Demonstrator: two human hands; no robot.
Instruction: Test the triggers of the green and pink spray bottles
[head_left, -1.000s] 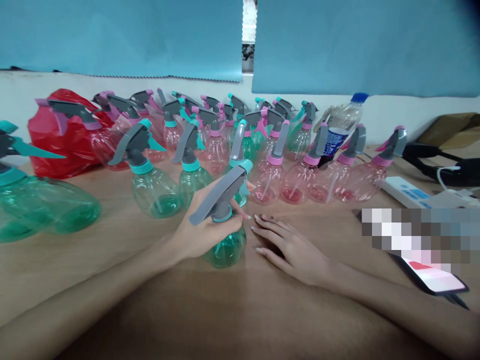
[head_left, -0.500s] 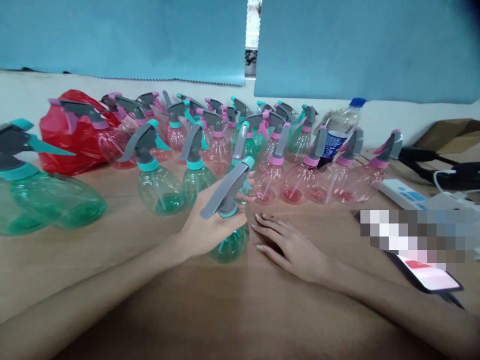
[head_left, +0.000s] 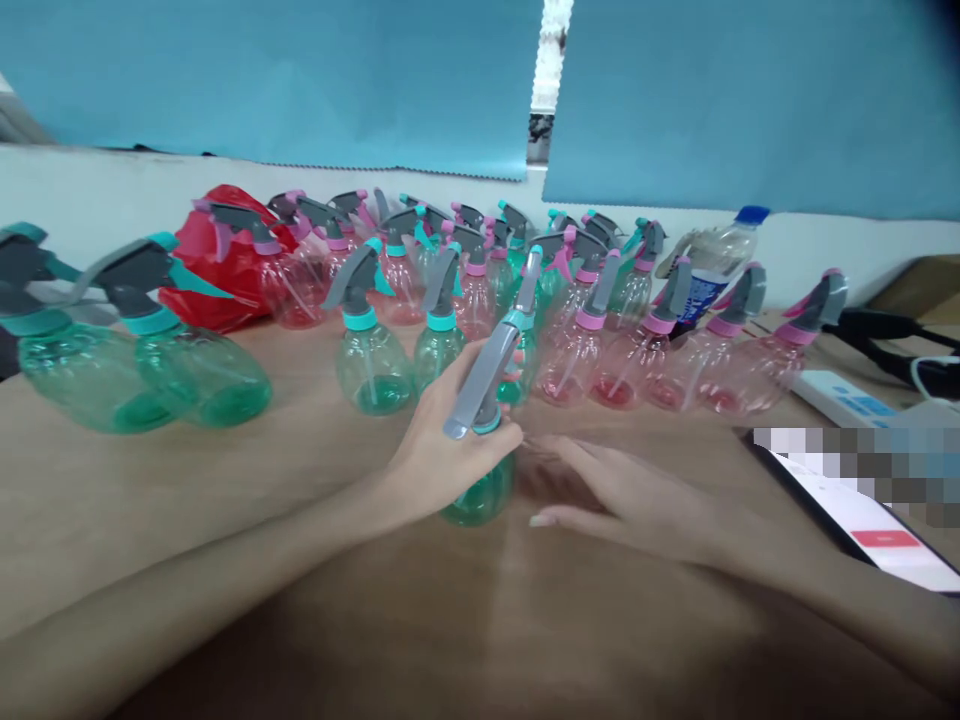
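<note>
My left hand (head_left: 442, 450) is wrapped round the neck of a green spray bottle (head_left: 482, 495) with a grey and turquoise trigger head. The bottle stands on the wooden table (head_left: 315, 590) in front of me. Close to the bottle's right side is my right hand (head_left: 600, 485), its fingers apart and partly blurred, with nothing seen in it. Just beyond are green spray bottles with turquoise collars, one of them a green bottle (head_left: 375, 375) at the left. To the right stand pink spray bottles, among them a pink bottle (head_left: 622, 370).
Several more spray bottles fill the back, beside a red plastic bag (head_left: 225, 270). Two green bottles (head_left: 202, 375) stand at the left. On the right are a blue-capped drink bottle (head_left: 709, 265), a white power strip (head_left: 844, 400) and a phone (head_left: 847, 520).
The view has turned left, so things appear further right. My right hand has lifted slightly and moved closer to the green bottle. My left hand keeps its grip on it.
</note>
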